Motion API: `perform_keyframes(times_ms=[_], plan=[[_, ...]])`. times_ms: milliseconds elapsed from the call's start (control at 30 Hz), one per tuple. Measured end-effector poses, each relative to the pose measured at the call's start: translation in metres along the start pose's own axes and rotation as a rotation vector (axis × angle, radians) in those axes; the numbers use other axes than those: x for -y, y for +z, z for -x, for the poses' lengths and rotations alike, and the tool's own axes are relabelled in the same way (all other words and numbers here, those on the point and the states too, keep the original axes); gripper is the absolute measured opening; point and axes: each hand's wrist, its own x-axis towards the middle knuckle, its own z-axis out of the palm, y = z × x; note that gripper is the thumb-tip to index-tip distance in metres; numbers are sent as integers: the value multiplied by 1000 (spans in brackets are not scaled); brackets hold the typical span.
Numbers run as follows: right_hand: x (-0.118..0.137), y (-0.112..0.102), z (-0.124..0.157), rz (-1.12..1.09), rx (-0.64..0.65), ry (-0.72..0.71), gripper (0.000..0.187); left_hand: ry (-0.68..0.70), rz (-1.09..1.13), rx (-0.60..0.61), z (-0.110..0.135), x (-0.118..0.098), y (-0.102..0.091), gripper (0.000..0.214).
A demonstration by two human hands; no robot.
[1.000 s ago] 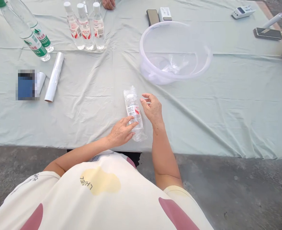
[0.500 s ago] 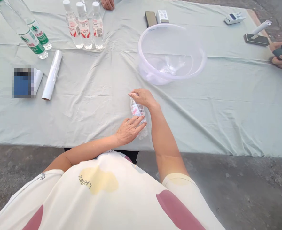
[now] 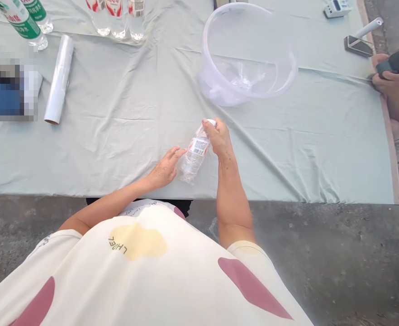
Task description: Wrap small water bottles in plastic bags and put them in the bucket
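Your right hand (image 3: 220, 139) now grasps the bottle (image 3: 198, 146) around its neck by the white cap (image 3: 211, 122); half a second ago your left hand (image 3: 163, 170) lay across it. That left hand has drawn aside, fingers loosely spread, one tip at the bottle's side, contact uncertain. So your right seems to have the main hold. The bottle slants down and leftward from your right hand, clear, red-and-white labelled, inside crinkled wrap (image 3: 187, 175) loose at its base.
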Motion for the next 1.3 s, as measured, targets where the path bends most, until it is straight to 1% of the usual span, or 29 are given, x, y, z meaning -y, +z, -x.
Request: perform_keyframes(times_ms=[33,100,133,167,233,300,367,467,500,567,633,700,767,800,867,933,967,1033,1067,1133,1200,1233,1300], plan=[[1,-3,5,16,-42,-9,40,-80,98,-49,3,-2,-8,66],[10,-9,13,61,-147,-41,44,-293,314,-168,6,-9,-23,51],[17,-11,16,95,-196,-83,47,-408,438,-208,7,-13,-30,43],[25,-11,20,125,-241,-124,50,-517,573,-217,6,-18,-35,37],[47,-10,25,164,-304,-182,54,-694,852,-156,3,-25,-41,37],[71,-4,30,171,-343,-211,56,-787,1090,-66,-3,-29,-43,43],[93,4,37,143,-353,-228,54,-787,1253,-31,-12,-28,-44,46],[118,16,50,89,-355,-238,48,-723,1402,-61,-25,-21,-50,53],[123,19,53,83,-355,-243,45,-719,1437,-68,-28,-17,-53,52],[130,24,57,70,-336,-271,40,-735,1473,-70,-34,-9,-59,42],[133,28,55,18,-270,-338,35,-756,1473,-66,-37,1,-66,27],[136,32,49,-78,-170,-427,30,-742,1480,-61,-39,11,-72,20],[137,37,42,-200,-60,-494,23,-683,1511,-20,-40,22,-75,21],[137,41,38,-267,-16,-507,21,-641,1529,13,-41,27,-77,24],[137,49,28,-394,37,-495,23,-552,1563,79,-42,36,-77,32],[136,58,14,-464,46,-441,26,-475,1584,101,-45,44,-75,46],[136,62,4,-470,38,-405,28,-448,1583,83,-47,47,-74,54],[136,67,-23,-447,-23,-334,31,-430,1557,24,-51,53,-69,68],[138,69,-40,-428,-79,-311,33,-439,1535,-3,-52,56,-67,69],[142,74,-83,-387,-211,-303,36,-468,1494,-25,-55,61,-61,62],[148,80,-133,-332,-316,-328,41,-483,1479,4,-55,66,-55,55],[151,85,-159,-307,-352,-344,45,-480,1483,26,-55,68,-53,55],[154,96,-209,-269,-380,-376,52,-465,1515,68,-54,71,-51,59]])
